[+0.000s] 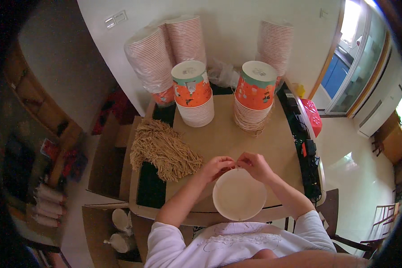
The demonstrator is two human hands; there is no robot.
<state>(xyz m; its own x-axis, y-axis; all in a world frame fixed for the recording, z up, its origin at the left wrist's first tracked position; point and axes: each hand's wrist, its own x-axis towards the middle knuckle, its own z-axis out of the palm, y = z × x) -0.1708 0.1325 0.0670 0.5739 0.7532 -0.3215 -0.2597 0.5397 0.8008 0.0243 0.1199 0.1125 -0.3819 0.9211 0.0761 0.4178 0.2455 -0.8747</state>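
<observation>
At the tan-topped table, the left hand and right hand pinch the far rim of a round, white, smooth-walled, open-mouthed tub.

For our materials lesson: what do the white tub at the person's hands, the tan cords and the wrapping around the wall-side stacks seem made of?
White tub: probably coated paperboard, perhaps plastic; smooth, pale inside.
Tan cords: likely twisted paper or plant fibre, matt; thin, ropy strands.
Wrapping: probably clear plastic film, slightly glossy; creased and see-through.
</observation>
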